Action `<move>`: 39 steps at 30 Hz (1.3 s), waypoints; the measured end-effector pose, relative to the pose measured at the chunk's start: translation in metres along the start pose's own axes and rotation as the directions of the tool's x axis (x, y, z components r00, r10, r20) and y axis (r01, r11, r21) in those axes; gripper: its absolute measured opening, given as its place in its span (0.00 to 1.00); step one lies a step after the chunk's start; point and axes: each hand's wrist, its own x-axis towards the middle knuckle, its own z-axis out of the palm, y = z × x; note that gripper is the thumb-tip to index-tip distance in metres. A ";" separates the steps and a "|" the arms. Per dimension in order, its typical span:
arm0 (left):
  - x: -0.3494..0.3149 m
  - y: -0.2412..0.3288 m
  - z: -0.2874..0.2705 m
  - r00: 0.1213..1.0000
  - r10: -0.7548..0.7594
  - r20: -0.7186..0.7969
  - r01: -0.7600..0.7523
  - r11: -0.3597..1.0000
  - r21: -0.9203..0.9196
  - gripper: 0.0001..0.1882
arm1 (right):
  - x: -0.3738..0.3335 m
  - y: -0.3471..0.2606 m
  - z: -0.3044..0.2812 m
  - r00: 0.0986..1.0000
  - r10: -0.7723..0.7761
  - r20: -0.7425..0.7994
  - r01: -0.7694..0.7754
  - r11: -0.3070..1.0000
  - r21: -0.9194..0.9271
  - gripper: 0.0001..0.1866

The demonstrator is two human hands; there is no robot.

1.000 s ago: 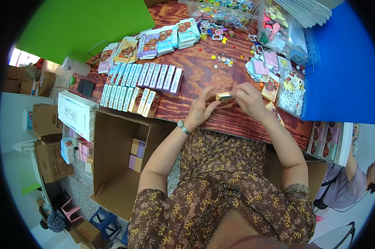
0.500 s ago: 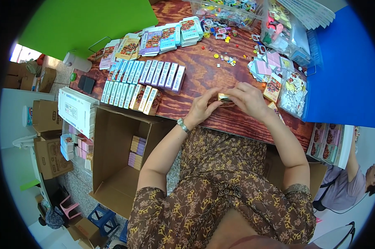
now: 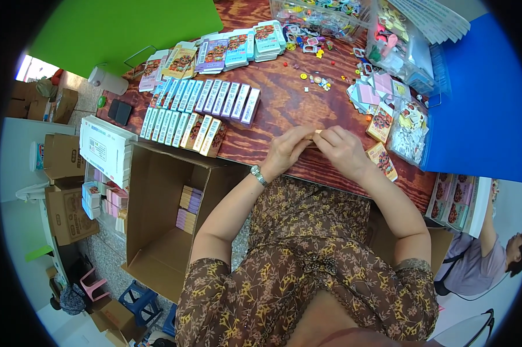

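Both of my hands meet over the near edge of the dark red wood-grain table (image 3: pixel 266 141). My left hand (image 3: pixel 285 151), with a watch at its wrist, pinches one end of a small yellow card box (image 3: pixel 317 133). On the other end my right hand (image 3: pixel 343 150) closes its fingers. Most of that box is hidden behind the fingers. Beside my right hand lie two yellow picture boxes (image 3: pixel 380 122), one above the other. To the left, rows of small closed boxes (image 3: pixel 229 103) in purple, blue, green and yellow stand on edge.
Stacks of flat cartons (image 3: pixel 238 49) lie at the back left. Clear tubs of small trinkets (image 3: pixel 318 14), coloured cards (image 3: pixel 379 87) and a bag of white pieces (image 3: pixel 410 132) fill the right side. A large open carton (image 3: pixel 157 208) stands below left. Another person (image 3: pixel 475 260) is at the right.
My fingers have closed further over the top of the yellow box, and its opening no longer shows. Both hands have come slightly closer together.
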 end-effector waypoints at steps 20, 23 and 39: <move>-0.008 0.009 0.018 1.000 -0.005 -0.031 0.005 1.000 0.003 0.16 | -0.033 0.021 0.026 0.958 0.256 -0.126 -0.177 0.880 0.440 0.19; 0.001 0.036 -0.014 0.999 0.027 0.023 -0.033 0.942 0.335 0.20 | -0.044 0.023 -0.007 0.954 0.296 -0.054 -0.265 0.910 0.319 0.18; -0.045 -0.011 -0.129 0.995 0.026 0.098 -0.101 0.229 0.968 0.26 | -0.144 0.033 -0.048 0.715 0.586 0.381 -0.515 0.810 -0.280 0.35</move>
